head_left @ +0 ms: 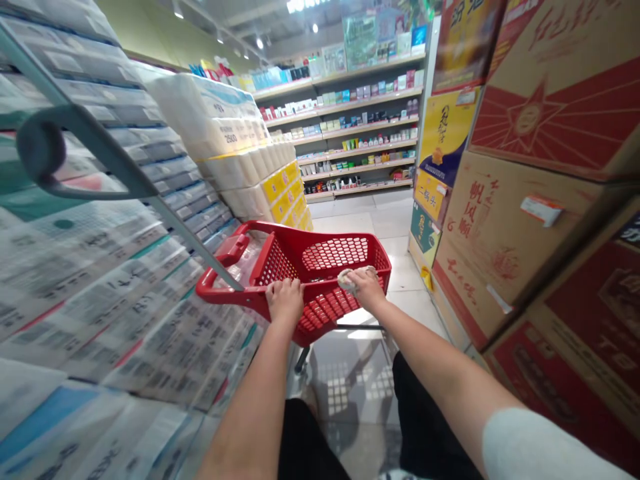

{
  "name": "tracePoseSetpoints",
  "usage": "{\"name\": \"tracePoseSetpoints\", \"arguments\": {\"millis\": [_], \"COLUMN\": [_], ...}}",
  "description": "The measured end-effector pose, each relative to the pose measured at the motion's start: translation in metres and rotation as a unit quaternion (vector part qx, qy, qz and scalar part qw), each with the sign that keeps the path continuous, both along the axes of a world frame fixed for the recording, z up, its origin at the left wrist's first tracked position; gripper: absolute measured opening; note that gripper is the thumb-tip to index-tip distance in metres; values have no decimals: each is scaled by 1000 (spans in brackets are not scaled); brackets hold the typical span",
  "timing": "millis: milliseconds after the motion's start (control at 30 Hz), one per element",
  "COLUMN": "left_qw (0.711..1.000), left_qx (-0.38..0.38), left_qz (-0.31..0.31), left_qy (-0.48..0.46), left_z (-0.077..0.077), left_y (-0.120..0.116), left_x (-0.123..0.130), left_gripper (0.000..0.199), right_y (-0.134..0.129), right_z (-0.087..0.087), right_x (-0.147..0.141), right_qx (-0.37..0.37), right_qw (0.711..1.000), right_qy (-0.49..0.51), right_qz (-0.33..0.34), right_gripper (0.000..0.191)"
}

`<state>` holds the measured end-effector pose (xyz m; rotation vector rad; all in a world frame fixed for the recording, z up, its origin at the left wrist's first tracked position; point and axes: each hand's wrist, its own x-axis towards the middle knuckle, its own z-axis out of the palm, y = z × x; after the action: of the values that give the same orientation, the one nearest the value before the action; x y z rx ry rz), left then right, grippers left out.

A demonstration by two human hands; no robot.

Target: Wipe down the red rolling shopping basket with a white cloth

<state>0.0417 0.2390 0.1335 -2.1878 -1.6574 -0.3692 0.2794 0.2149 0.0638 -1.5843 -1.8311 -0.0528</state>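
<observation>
A red plastic shopping cart (320,241) stands sideways across the aisle, with perforated basket walls and a grey metal handle frame (175,223) rising to the upper left. My left hand (285,300) grips the cart's near rim, its fingers curled over the top edge. To its right, my right hand (366,288) is closed on a pale, crumpled cloth (349,280) at the near rim by the cart's narrower end. The fingertips and part of the cloth reach over the inside of the basket.
Stacked wrapped paper packs (120,280) line the left side, with bundled paper rolls (240,167) beyond. Cardboard cartons (500,233) are piled on the right. Shelves of small boxes and bottles (365,123) stand at the back. Pale floor tiles (345,373) run beneath the cart.
</observation>
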Motion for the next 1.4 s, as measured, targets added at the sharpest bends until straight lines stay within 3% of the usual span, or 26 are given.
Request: {"name": "tracePoseSetpoints", "arguments": {"millis": [267, 567, 700, 800, 867, 1133, 1400], "left_qw": [998, 996, 995, 995, 995, 995, 991], "left_qx": [-21, -55, -50, -51, -46, -2, 35], "left_qz": [-54, -67, -83, -86, -90, -98, -71], "left_qy": [3, 0, -2, -6, -7, -33, -108], "left_z": [3, 7, 8, 7, 6, -2, -15], "left_y": [-39, -56, -54, -54, -55, -65, -69], "left_x": [-11, -22, -21, -19, -19, -18, -1], "left_gripper": [33, 34, 34, 34, 35, 35, 38], "right_y": [-52, -88, -103, -108, -107, -91, -84], "right_z": [-4, 2, -18, -36, -41, -21, 5], "right_x": [8, 7, -6, -19, -27, -36, -28], "right_qx": [36, 53, 113, 120, 126, 112, 107], "right_qw": [998, 995, 987, 976, 976, 984, 987], "right_qy": [19, -11, -63, -104, -113, -135, -102], "right_qz": [40, 80, 97, 147, 140, 33, 70], "right_gripper": [48, 34, 27, 25, 26, 45, 27]}}
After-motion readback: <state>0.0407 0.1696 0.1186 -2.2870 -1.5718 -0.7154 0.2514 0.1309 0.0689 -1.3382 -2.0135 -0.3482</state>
